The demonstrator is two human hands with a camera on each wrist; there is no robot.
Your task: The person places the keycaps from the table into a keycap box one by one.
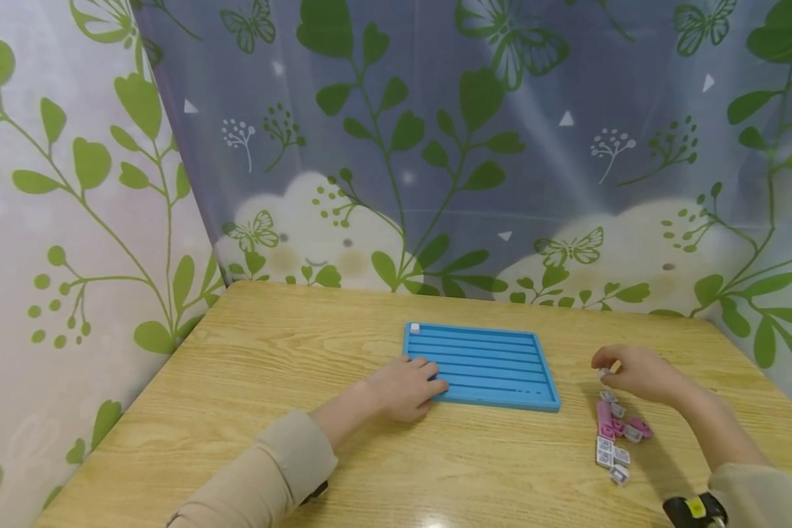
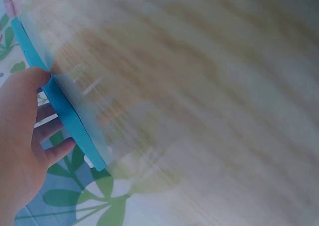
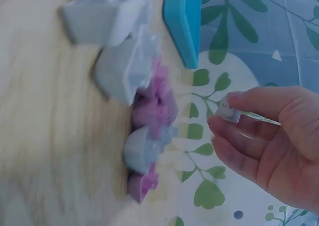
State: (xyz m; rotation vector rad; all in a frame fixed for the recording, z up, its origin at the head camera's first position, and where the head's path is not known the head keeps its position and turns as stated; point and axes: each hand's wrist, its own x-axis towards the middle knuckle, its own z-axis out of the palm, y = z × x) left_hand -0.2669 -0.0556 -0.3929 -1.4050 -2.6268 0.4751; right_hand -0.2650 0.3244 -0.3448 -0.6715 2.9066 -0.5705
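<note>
A blue tray (image 1: 482,364) with raised rows lies flat on the table, one white keycap (image 1: 414,328) in its far left corner. My left hand (image 1: 405,385) grips the tray's near left corner, with the thumb over the front edge (image 2: 65,106) and the fingers along the left side. Right of the tray, my right hand (image 1: 640,372) pinches a small white keycap (image 3: 229,111) between thumb and fingertips, raised above the table. Below that hand sits a loose cluster of white keycaps (image 1: 605,451) and pink keycaps (image 1: 604,418), some on their sides or upside down.
The wooden table (image 1: 290,337) reaches back to a patterned curtain (image 1: 422,147) with leaves and butterflies. A strip of table lies between tray and keycaps. A black band with a yellow mark (image 1: 696,506) is on the right wrist.
</note>
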